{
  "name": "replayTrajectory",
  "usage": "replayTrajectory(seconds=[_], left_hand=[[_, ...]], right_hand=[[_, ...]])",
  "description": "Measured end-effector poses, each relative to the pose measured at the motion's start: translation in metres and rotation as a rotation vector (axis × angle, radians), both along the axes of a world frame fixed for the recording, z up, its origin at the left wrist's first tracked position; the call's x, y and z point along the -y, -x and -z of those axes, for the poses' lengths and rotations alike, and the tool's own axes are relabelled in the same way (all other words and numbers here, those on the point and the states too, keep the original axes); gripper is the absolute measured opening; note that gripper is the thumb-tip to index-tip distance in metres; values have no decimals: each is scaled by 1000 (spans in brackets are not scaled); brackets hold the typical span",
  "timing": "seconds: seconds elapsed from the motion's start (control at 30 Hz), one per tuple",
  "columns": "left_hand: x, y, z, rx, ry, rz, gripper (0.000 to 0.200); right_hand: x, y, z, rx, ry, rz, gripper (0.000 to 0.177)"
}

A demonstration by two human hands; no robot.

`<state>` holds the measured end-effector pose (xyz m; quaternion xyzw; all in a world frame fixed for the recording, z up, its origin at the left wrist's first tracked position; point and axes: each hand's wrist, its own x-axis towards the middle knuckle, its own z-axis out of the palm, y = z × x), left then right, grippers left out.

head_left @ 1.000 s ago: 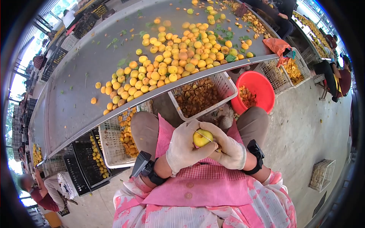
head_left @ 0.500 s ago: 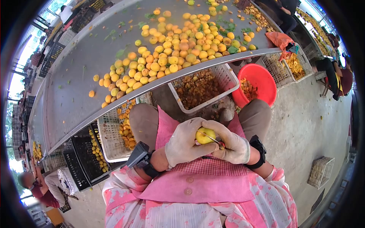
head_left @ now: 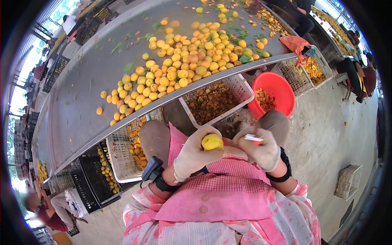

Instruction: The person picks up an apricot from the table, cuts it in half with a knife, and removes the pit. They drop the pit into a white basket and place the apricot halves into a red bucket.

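In my gloved left hand is a yellow-green apricot, gripped between thumb and fingers, with a cut line across its skin. To the right, apart from the fruit, my gloved right hand is closed around a small knife. Its blade looks bright and pale, with a bit of red beside it; the rest of the knife is hidden by the fingers. Both hands are above my lap, over a pink checked apron. Beyond them, a heap of apricots lies on the metal table.
The metal table has a raised edge before my knees. Below it stand a white crate of dark pieces, a red basin and a white crate of apricot halves. Black crates are at left; other people sit nearby.
The knife has come away from the apricot as my right hand moved right, apart from my left. My left hand still holds the fruit, now shifted slightly left.
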<state>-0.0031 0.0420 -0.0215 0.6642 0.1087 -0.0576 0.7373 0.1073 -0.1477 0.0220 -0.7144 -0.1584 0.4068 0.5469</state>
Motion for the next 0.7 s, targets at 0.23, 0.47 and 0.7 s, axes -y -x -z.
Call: replayTrajectory(seconds=[0.23, 0.47, 0.7], left_hand=[[13, -5, -3, 83, 301, 80, 46], [26, -9, -4, -30, 524, 151, 43], [36, -9, 4, 64, 407, 147, 43]], right_hand=[[-2, 11, -3, 106, -883, 496, 25], [-11, 20, -6, 205, -1131, 395, 31], [-9, 25, -5, 282, -1170, 425, 30]])
